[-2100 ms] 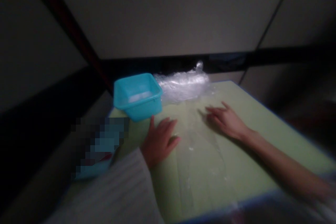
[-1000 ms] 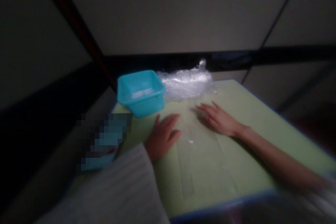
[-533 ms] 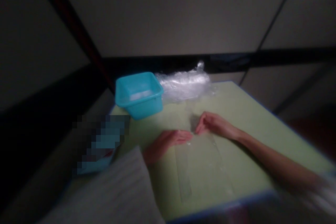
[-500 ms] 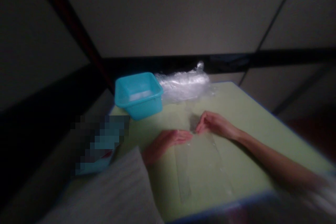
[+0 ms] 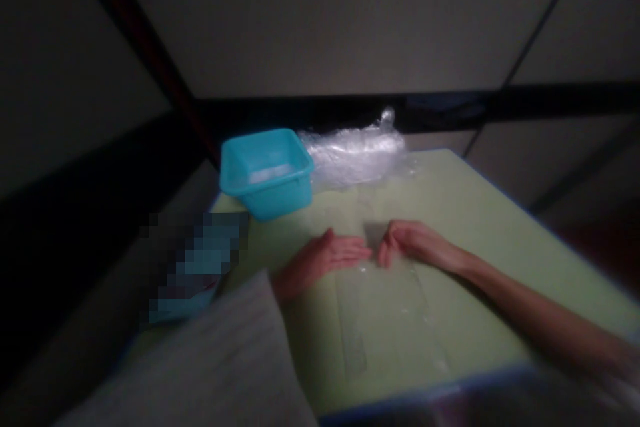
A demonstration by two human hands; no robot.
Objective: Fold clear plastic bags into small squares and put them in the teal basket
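- Plastic film [image 5: 390, 327], clear, lies flat on the yellow-green tabletop [image 5: 480, 213].
- Left hand [image 5: 327, 257]: fingers straight over the film, thumb raised.
- Right hand [image 5: 406, 241]: fingers bent down near it; cannot tell whether they pinch film.
- Turquoise basin [image 5: 277, 199] beside crumpled plastic bundle [image 5: 357, 157].
- Bluish item [image 5: 207, 260], pixelated; lettering unreadable.

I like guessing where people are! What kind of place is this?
Probably a little work spot indoors, though it's too dim to be sure. You can see a table, a blue bin at its far left and a clear sheet lying on it.
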